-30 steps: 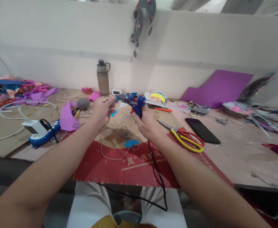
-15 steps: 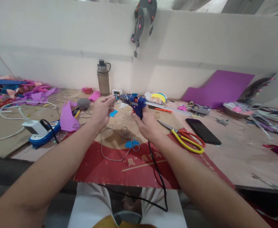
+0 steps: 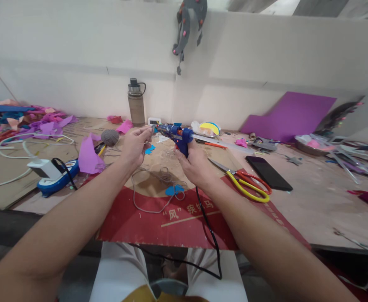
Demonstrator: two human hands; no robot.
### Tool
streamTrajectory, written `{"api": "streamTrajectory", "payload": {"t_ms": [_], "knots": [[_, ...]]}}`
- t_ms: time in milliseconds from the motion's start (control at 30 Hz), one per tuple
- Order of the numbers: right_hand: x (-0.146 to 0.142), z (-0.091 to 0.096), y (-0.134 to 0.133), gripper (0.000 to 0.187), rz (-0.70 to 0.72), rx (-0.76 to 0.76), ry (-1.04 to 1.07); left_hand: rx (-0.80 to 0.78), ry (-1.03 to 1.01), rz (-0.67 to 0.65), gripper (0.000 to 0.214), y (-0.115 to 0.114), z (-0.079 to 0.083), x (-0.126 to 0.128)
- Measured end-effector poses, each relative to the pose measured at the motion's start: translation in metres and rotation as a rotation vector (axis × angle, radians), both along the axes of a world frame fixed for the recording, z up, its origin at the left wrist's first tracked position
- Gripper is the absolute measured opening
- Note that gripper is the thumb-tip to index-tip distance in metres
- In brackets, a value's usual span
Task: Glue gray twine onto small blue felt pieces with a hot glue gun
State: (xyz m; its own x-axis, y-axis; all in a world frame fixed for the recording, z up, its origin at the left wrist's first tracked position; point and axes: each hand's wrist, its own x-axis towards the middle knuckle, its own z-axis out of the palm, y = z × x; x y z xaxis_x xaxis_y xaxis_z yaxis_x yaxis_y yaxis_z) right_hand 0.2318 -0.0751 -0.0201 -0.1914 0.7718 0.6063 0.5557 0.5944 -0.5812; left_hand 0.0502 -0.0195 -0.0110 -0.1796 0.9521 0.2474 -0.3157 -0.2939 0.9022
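My right hand point(image 3: 194, 162) is wrapped round the handle of a blue hot glue gun point(image 3: 179, 136), its nozzle pointing left. A clear glue stick point(image 3: 199, 137) sticks out of the gun's back. My left hand point(image 3: 138, 144) is pinched on a small grey piece point(image 3: 154, 129) right at the nozzle tip; its exact kind is too small to tell. Below the hands, grey yarn point(image 3: 152, 211) lies loosely looped over a blue felt cutout point(image 3: 174, 190). Another blue cutout point(image 3: 150, 149) lies just beside my left fingers.
Scissors point(image 3: 247, 184) and a black phone point(image 3: 268, 173) lie to the right. A power strip point(image 3: 58, 178), a ball of grey yarn point(image 3: 110, 137) and purple felt point(image 3: 90, 155) are on the left. A bottle point(image 3: 136, 102) stands by the wall. The gun's black cord point(image 3: 209, 230) hangs over the table edge.
Both hands stay nearly where they were, the nozzle still at the grey piece. The whole view has shifted very slightly.
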Motion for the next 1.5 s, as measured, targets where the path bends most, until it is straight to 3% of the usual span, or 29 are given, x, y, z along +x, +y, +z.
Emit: {"api": "streamTrajectory", "payload": {"t_ms": [367, 500, 567, 667, 767, 867, 1000, 1067, 1167, 1267, 1333, 1400, 1500], "knots": [[0.0, -0.002, 0.003, 0.023, 0.025, 0.004, 0.102, 0.005, 0.03, 0.001, 0.019, -0.001, 0.0, -0.001], [0.003, -0.004, 0.013, 0.019, 0.07, -0.186, 0.383, 0.012, 0.002, 0.025, 0.018, 0.002, 0.001, -0.004], [0.005, -0.005, 0.022, 0.018, 0.02, -0.337, 0.451, 0.017, 0.011, 0.038, 0.017, 0.003, 0.001, -0.004], [0.008, -0.01, 0.039, 0.006, -0.137, -0.572, 0.281, 0.062, 0.099, 0.061, 0.017, 0.002, -0.001, -0.004], [0.013, -0.013, 0.049, 0.008, -0.209, -0.655, 0.12, 0.173, 0.296, 0.123, 0.015, -0.001, -0.002, -0.005], [0.023, -0.011, 0.048, 0.024, -0.28, -0.613, 0.018, 0.262, 0.571, 0.262, 0.014, -0.005, -0.002, -0.007], [0.018, 0.001, 0.035, 0.023, -0.382, -0.306, -0.034, 0.465, 0.881, 0.478, 0.009, -0.01, 0.001, -0.007], [0.002, 0.005, 0.029, 0.015, -0.25, -0.222, 0.148, 0.574, 0.94, 0.524, 0.006, -0.012, 0.002, -0.006], [-0.031, 0.007, 0.024, 0.031, 0.149, -0.371, 0.628, 0.635, 0.967, 0.544, 0.005, -0.012, 0.003, -0.005], [-0.053, 0.006, 0.025, 0.041, 0.36, -0.566, 0.893, 0.606, 0.963, 0.53, 0.006, -0.011, 0.002, -0.005], [-0.056, 0.005, 0.028, 0.04, 0.384, -0.608, 0.921, 0.528, 0.921, 0.487, 0.007, -0.011, 0.001, -0.005], [-0.051, 0.004, 0.032, 0.033, 0.302, -0.523, 0.83, 0.405, 0.841, 0.379, 0.01, -0.012, 0.0, -0.002], [-0.039, 0.004, 0.037, 0.013, 0.09, -0.244, 0.529, 0.243, 0.666, 0.175, 0.014, -0.014, -0.001, 0.005]]}}
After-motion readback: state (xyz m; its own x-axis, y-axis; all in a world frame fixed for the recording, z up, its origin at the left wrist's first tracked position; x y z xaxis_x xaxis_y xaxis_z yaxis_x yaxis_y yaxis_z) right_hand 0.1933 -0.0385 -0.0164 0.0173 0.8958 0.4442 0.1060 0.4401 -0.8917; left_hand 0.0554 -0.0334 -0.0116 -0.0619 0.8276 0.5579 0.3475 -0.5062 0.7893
